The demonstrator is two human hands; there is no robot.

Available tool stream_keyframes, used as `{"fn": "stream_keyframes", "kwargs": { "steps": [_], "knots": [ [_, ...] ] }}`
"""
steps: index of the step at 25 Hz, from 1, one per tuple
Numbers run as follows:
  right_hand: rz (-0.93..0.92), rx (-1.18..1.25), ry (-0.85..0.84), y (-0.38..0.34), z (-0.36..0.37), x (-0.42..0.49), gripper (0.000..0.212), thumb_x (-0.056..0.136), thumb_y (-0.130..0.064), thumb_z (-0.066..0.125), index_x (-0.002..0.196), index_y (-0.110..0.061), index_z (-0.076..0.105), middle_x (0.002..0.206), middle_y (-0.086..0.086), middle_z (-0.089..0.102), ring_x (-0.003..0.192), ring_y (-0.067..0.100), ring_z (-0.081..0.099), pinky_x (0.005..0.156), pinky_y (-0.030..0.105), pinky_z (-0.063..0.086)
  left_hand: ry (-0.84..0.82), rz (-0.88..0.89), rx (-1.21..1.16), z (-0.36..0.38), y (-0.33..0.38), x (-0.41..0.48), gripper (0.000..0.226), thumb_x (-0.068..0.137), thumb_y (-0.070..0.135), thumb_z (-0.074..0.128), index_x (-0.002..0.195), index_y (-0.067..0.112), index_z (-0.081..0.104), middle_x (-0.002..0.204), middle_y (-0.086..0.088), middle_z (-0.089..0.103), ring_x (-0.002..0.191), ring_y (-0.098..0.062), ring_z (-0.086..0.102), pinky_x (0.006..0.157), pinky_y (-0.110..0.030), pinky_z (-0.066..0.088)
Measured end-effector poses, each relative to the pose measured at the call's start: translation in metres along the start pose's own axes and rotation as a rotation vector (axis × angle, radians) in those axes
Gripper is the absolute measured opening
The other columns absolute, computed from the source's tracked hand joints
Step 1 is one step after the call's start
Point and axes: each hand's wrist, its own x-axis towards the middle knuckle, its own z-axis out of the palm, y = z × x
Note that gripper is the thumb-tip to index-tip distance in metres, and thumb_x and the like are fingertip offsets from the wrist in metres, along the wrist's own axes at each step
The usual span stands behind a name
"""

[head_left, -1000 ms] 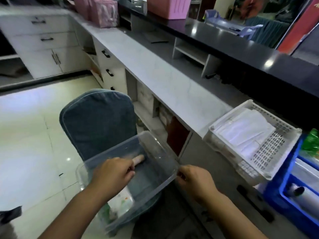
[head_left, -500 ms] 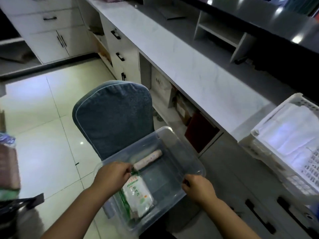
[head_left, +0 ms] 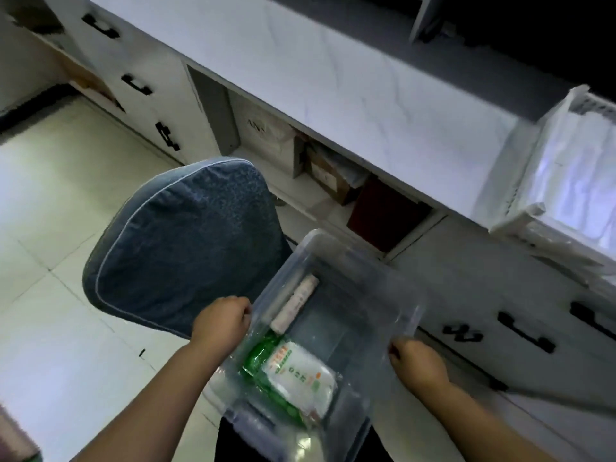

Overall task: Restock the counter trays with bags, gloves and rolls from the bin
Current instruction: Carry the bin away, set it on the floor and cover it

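I hold a clear plastic bin (head_left: 393, 288) in front of me, tilted toward me. My left hand (head_left: 221, 320) grips its left rim and my right hand (head_left: 416, 361) grips its right rim. Inside lie a pale pinkish roll (head_left: 295, 303) along the left wall and a white and green packet (head_left: 296, 375) on top of a green packet, near the front. A white perforated tray (head_left: 520, 181) holding white bags (head_left: 573, 181) stands on the counter at the right edge.
A blue padded chair back (head_left: 186, 241) stands just left of the bin. The white marble counter (head_left: 350, 81) runs diagonally above, with open shelves of boxes (head_left: 333, 175) beneath it and drawers with black handles (head_left: 526, 331) on the right. Pale tiled floor lies to the left.
The bin has shifted right and tilted toward me, and the packets have slid to its front. My view has dropped lower and closer to the bin. Both hands keep their hold on the rims.
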Motion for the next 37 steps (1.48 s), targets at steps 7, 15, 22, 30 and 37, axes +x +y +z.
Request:
{"fn": "stream_keyframes", "kwargs": {
  "steps": [7,15,22,30,37],
  "knots": [
    [0.52,0.293,0.125,-0.037,0.071,-0.029,0.041,0.092,-0.019,0.048,0.131,-0.015,0.038,0.122,0.013,0.058,0.098,0.031,0.061,0.076,0.034,0.049,-0.329,0.156,0.079,0.036,-0.023,0.067,0.022,0.086,0.025,0.051,0.106,0.015,0.05,0.104,-0.009,0.061,0.086,-0.027,0.059,0.063,-0.029,0.043],
    [0.794,0.723,0.217,-0.056,0.116,-0.042,0.026,0.089,-0.01,0.051,0.114,-0.008,0.045,0.109,0.019,0.063,0.09,0.035,0.061,0.068,0.03,0.045,-0.321,0.154,0.092,0.055,-0.009,0.071,0.013,0.086,0.016,0.053,0.094,0.008,0.047,0.096,-0.014,0.059,0.074,-0.026,0.053,0.059,-0.03,0.04],
    [0.905,0.823,0.367,0.017,0.141,-0.141,0.026,0.085,-0.013,0.054,0.11,-0.008,0.051,0.101,0.016,0.065,0.084,0.032,0.059,0.065,0.026,0.037,-0.315,0.33,0.158,0.074,0.074,0.011,0.012,0.076,0.018,0.058,0.085,0.011,0.053,0.087,-0.011,0.063,0.073,-0.027,0.054,0.061,-0.028,0.038],
    [1.056,0.939,0.592,0.159,0.195,-0.335,0.027,0.083,-0.016,0.058,0.109,-0.008,0.055,0.093,0.013,0.065,0.079,0.029,0.059,0.063,0.028,0.039,-0.297,0.604,0.244,0.141,0.248,-0.152,0.016,0.075,0.019,0.058,0.079,0.015,0.044,0.097,-0.012,0.064,0.091,-0.032,0.06,0.06,-0.029,0.033],
    [1.236,0.923,0.872,0.267,0.204,-0.465,0.015,0.081,-0.02,0.062,0.087,-0.009,0.052,0.085,0.015,0.064,0.076,0.033,0.06,0.06,0.032,0.038,-0.357,0.82,0.22,0.188,0.394,-0.259,0.021,0.073,0.022,0.061,0.069,0.019,0.041,0.077,-0.002,0.052,0.072,-0.023,0.051,0.058,-0.029,0.034]
  ]
}}
